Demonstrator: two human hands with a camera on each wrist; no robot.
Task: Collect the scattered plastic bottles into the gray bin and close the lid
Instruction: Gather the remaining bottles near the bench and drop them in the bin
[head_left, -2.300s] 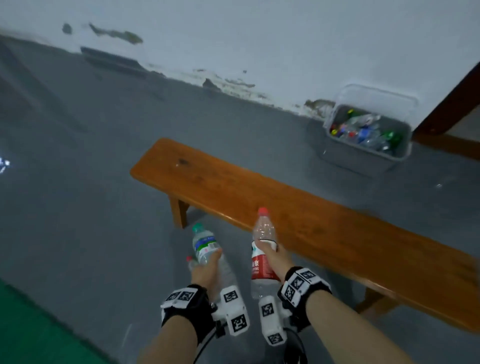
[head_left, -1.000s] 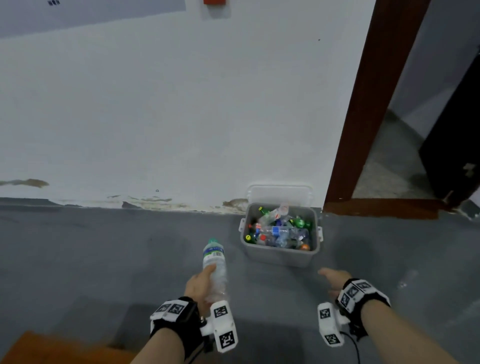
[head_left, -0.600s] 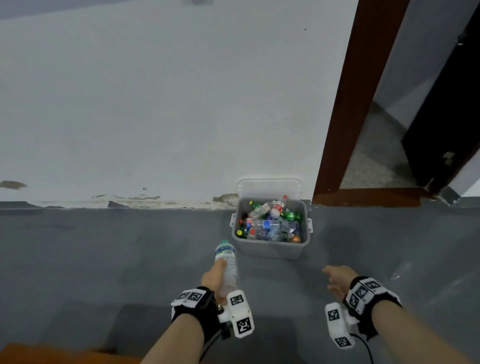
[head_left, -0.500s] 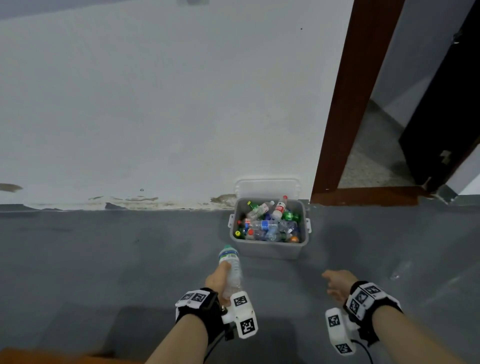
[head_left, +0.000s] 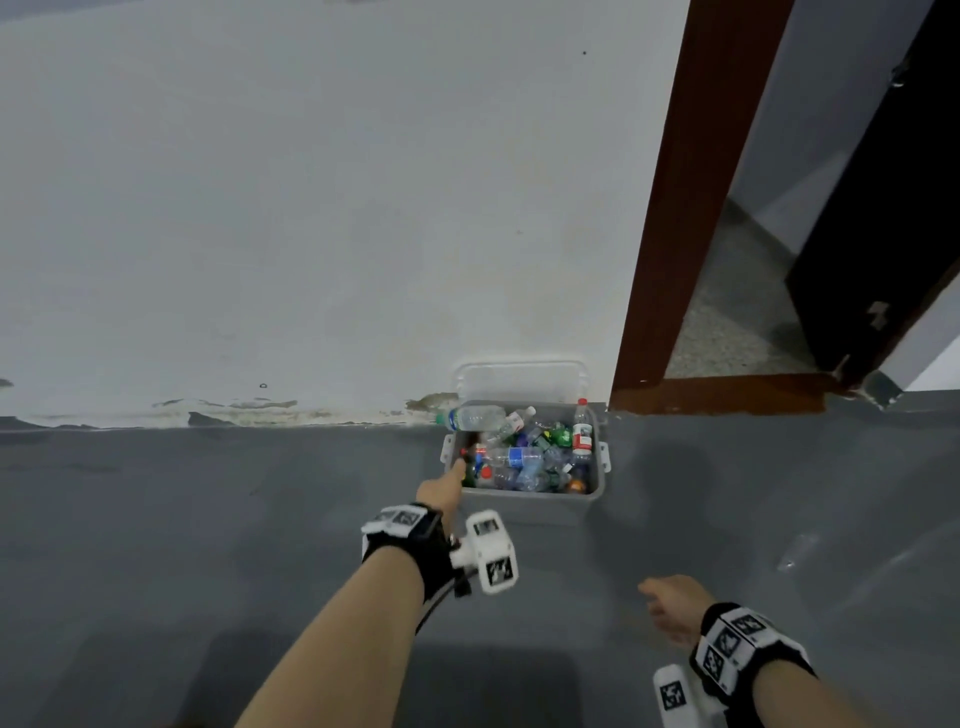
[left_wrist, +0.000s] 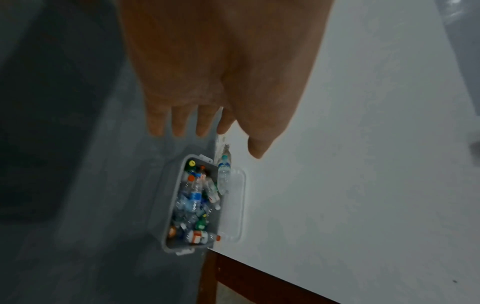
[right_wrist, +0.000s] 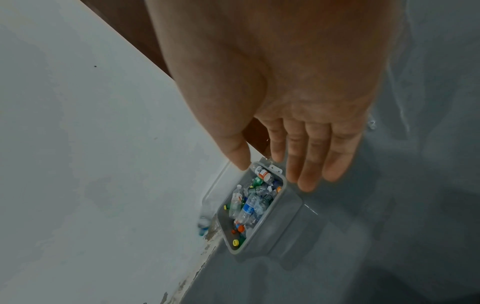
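Note:
The gray bin (head_left: 530, 501) stands on the floor against the white wall, holding several plastic bottles. Its clear lid (head_left: 519, 382) leans upright behind it. A green-capped bottle (head_left: 475, 417) lies sideways over the bin's back left corner, its cap past the rim; whether it rests there or is falling I cannot tell. A red-labelled bottle (head_left: 582, 434) stands at the bin's right end. My left hand (head_left: 452, 475) reaches toward the bin's left edge, fingers straight and empty. My right hand (head_left: 670, 608) hangs relaxed and empty, nearer to me.
A brown door frame (head_left: 670, 208) rises just right of the bin, with a dark open door (head_left: 883, 208) beyond. Gray floor (head_left: 208, 519) spreads left of and in front of the bin.
My left hand has reached forward and let go of the green-capped bottle, which is now at the bin's back left corner. My right hand has dropped lower and stays empty.

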